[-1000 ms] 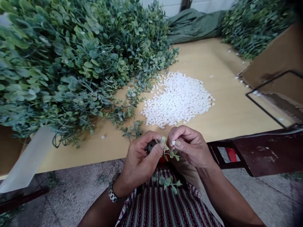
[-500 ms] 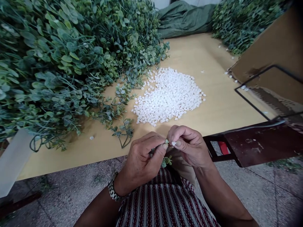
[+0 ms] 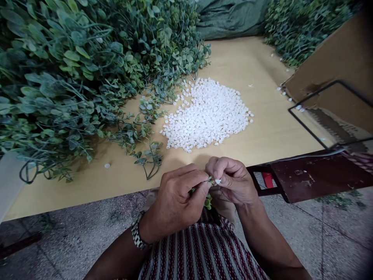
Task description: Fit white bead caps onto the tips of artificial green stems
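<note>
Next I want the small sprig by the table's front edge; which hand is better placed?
Left, I'd judge: the left hand is nearer the sprig, and the right hand sits farther across. Both are occupied, though: the left pinches greenery, the right a small white piece.

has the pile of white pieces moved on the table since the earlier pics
No, the pile of white pieces sits in the same spot on the table relative to the cardboard; only the view has shifted.
</note>
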{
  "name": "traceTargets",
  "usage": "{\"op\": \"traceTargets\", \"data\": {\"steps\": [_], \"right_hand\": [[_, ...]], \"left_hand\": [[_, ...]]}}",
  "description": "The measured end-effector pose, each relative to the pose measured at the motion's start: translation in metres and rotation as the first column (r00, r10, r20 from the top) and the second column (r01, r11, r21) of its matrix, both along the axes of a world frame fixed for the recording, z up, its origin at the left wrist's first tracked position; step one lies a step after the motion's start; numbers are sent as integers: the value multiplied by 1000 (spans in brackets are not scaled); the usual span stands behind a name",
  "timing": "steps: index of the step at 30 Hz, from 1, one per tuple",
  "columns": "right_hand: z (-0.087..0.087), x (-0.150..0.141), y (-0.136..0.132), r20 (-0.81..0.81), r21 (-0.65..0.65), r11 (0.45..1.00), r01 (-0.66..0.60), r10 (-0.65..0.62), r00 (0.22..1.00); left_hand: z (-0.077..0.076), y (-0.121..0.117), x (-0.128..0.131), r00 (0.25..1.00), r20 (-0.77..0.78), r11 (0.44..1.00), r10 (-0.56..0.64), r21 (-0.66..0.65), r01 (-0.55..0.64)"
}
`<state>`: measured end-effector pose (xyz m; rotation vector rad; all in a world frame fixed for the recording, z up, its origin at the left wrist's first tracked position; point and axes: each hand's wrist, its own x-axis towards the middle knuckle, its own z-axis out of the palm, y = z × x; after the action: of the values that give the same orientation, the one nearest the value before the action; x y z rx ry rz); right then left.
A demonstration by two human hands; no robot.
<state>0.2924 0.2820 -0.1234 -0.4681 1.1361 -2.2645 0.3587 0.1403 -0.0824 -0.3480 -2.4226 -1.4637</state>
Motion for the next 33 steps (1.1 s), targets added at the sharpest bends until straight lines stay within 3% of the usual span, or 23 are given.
{"op": "traceTargets", "data": {"steps": [11, 33], "right_hand": [[0, 3, 0, -95, 42, 999, 10, -6, 995], [-1, 6, 0, -187, 75, 997, 35, -20, 982]], "left_hand": [[-2, -2, 5, 999, -18, 996, 26, -88, -28], [-7, -6, 6, 998, -65, 995, 20, -91, -26]]}}
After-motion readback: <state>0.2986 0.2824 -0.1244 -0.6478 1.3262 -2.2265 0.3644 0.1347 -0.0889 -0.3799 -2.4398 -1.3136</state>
